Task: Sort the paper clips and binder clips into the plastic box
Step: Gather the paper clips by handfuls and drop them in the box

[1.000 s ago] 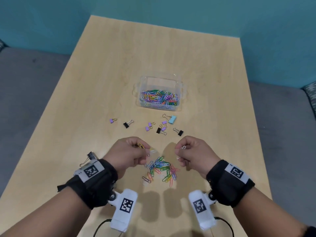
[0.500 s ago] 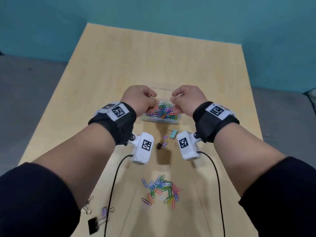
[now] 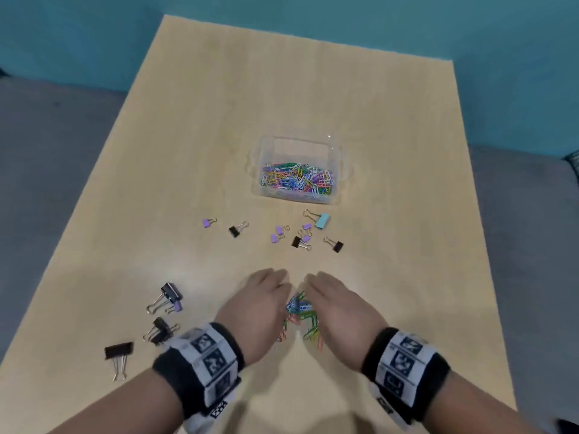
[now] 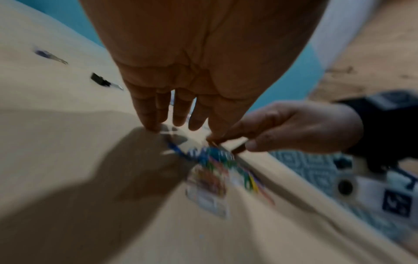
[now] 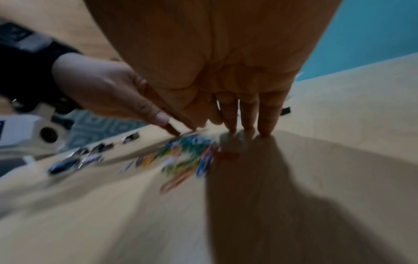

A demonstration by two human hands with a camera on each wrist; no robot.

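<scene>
A clear plastic box (image 3: 340, 170) holding many coloured paper clips stands mid-table. A small heap of loose coloured paper clips (image 3: 299, 311) lies near the front, also blurred in the wrist views (image 4: 212, 160) (image 5: 187, 153). My left hand (image 3: 260, 303) and right hand (image 3: 336, 303) flank the heap, palms down, fingers straight with tips on the table. Neither holds anything. Small purple, black and teal binder clips (image 3: 305, 234) lie scattered in front of the box.
Larger black binder clips (image 3: 164, 297) (image 3: 119, 355) lie at the front left of the wooden table (image 3: 188, 151). The table's right edge runs close beside my right wrist. A teal wall stands behind.
Both hands came back from over the box to the near heap and now lie flat with straight fingers. The clips they pinched earlier are gone from their fingers.
</scene>
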